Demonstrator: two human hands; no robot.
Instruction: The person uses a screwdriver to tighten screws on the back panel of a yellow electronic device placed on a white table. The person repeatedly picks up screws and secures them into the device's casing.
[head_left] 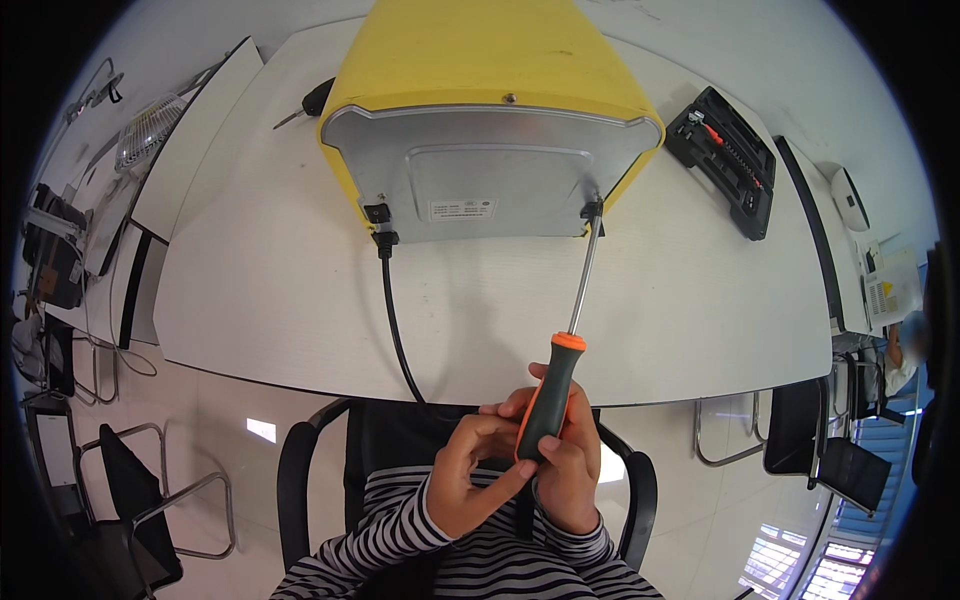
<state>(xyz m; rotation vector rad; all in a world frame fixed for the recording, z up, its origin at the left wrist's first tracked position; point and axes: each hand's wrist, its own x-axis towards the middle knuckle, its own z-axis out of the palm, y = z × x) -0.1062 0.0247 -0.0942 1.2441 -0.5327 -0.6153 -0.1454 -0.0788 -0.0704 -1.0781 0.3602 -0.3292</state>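
Note:
My right hand is closed around the lower part of a screwdriver with a dark green and orange handle. My left hand pinches the butt of the same handle, thumb against its end. The long metal shaft reaches away to the lower right corner of a grey metal panel, beside a black fitting. Whether the tip sits in a screw there is too small to tell. This panel closes the near end of a yellow-cased machine. A black power cord is plugged in at the panel's lower left.
The machine stands on a white table. To its right lies an open black tool case with bits and a red piece inside. A black-handled tool pokes out at the left. Chairs stand around, and another person is at the far right.

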